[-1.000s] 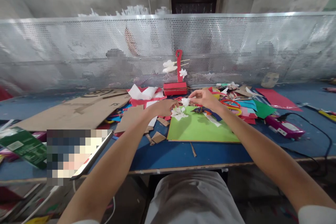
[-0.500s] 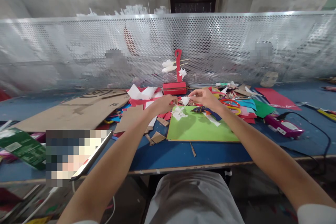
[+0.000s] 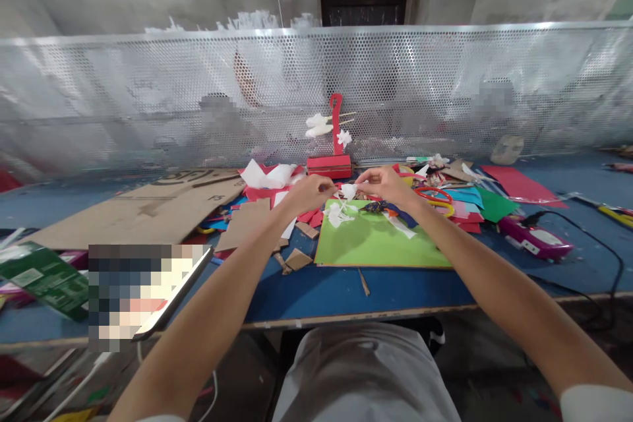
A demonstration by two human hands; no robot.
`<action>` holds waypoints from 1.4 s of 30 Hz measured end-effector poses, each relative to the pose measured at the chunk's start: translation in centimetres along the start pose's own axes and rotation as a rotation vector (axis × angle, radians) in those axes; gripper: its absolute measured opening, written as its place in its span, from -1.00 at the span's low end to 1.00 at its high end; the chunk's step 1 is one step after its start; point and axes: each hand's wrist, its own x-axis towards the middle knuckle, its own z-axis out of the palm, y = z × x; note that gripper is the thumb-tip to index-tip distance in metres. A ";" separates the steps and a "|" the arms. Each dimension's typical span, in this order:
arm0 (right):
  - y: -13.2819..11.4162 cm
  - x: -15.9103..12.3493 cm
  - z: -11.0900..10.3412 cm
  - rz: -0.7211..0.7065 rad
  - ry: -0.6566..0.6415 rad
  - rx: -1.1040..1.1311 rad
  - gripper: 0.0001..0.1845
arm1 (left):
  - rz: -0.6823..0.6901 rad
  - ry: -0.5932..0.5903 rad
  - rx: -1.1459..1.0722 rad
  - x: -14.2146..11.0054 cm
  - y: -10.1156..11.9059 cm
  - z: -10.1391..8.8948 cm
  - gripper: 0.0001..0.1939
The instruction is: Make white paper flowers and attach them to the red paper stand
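Observation:
Between my two hands, above the far edge of a lime-green sheet [image 3: 366, 244], is a small white paper flower [image 3: 349, 192]. The thumb and fingertips of my right hand [image 3: 383, 183] pinch its right side. My left hand [image 3: 314, 191] is closed in a pinch close to the flower's left edge; what its fingertips hold is too small to make out. Below the flower, crumpled white scraps [image 3: 337, 215] lie on the green sheet. A dark blue tool with an orange part [image 3: 395, 212] rests there too, partly over a white strip. Behind my hands stands a red stand [image 3: 329, 165] with white paper flowers [image 3: 319, 125] on its upright.
Cardboard [image 3: 143, 208] covers the left side, near a green box [image 3: 44, 280] and a blurred-out screen [image 3: 148, 290]. Scissors with red and yellow handles [image 3: 438, 201] lie among coloured paper. A purple device [image 3: 537, 239] with a black cable sits right. A perforated metal screen [image 3: 420, 92] rises behind.
My left hand has risen slightly and moved closer to the flower. The white flower has tilted a little, while my right hand keeps nearly the same place.

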 end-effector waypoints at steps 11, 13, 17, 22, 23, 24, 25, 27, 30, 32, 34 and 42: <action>0.1 0.0 0.0 0.008 -0.001 0.047 -0.76 | -0.086 0.128 -0.098 0.0 0.0 -0.2 -0.81; 0.1 0.0 0.1 0.009 0.002 0.042 -0.76 | -0.097 0.138 -0.115 0.0 -0.1 -0.2 -0.76; 0.1 0.0 0.1 0.019 -0.026 0.081 -0.74 | -0.065 0.126 -0.144 0.1 0.0 -0.3 -0.85; 0.4 -0.1 0.4 0.027 -0.088 0.178 -0.73 | -0.018 0.189 -0.350 0.3 0.4 0.2 -0.84; 0.4 -0.1 0.6 0.030 -0.094 0.199 -0.72 | -0.013 0.212 -0.391 0.3 0.5 0.3 -0.85; 0.3 -0.2 0.7 0.035 -0.100 0.221 -0.71 | -0.006 0.234 -0.430 0.3 0.7 0.4 -0.86; 0.2 -0.2 0.8 0.041 -0.104 0.242 -0.69 | 0.004 0.253 -0.466 0.3 1.0 0.4 -0.86; -0.1 -0.4 1.1 0.057 -0.113 0.280 -0.62 | 0.035 0.292 -0.532 0.3 1.4 0.5 -0.88; -0.7 -0.5 1.4 0.077 -0.124 0.319 -0.53 | 0.066 0.330 -0.570 0.3 1.9 0.5 -0.84; -1.0 -0.6 1.5 0.089 -0.137 0.338 -0.52 | 0.052 0.341 -0.542 0.3 2.1 0.5 -0.82; -1.2 -0.7 1.6 0.103 -0.155 0.352 -0.51 | 0.022 0.357 -0.510 0.3 2.0 0.5 -0.81; -1.0 -0.7 1.6 0.075 -0.147 0.363 -0.47 | 0.037 0.196 -0.516 0.5 1.4 0.6 -0.84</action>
